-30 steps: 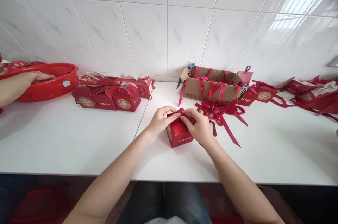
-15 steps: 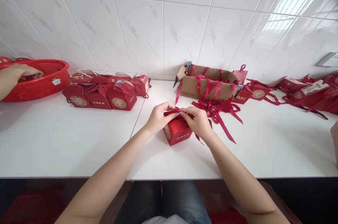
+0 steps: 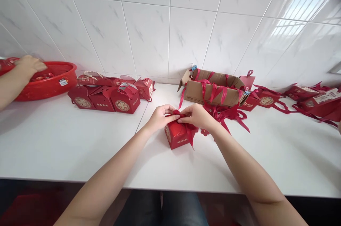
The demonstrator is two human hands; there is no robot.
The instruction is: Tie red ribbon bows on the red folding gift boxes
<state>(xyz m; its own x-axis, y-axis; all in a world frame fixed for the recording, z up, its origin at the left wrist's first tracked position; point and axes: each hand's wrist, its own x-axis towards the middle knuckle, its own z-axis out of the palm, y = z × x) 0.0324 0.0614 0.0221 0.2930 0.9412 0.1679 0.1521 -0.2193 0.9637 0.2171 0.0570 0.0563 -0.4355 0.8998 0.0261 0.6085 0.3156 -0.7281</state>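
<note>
A small red gift box [image 3: 178,136] stands on the white table [image 3: 66,140] in front of me. Both hands meet over its top. My left hand [image 3: 159,117] pinches the dark red ribbon [image 3: 189,130] at the box's top from the left. My right hand [image 3: 197,116] pinches the same ribbon from the right, and a loose end hangs down the box's right side.
A cardboard box [image 3: 213,89] draped with red ribbons sits behind, with loose ribbons [image 3: 229,114] beside it. Finished red boxes [image 3: 112,94] stand at the back left, more red boxes [image 3: 314,100] at the right. Another person's hand [image 3: 28,66] reaches into a red basket [image 3: 50,84].
My right hand has shifted slightly up and back over the box, and the ribbon end now hangs down the box's right side. The other person's hand has lifted in the basket.
</note>
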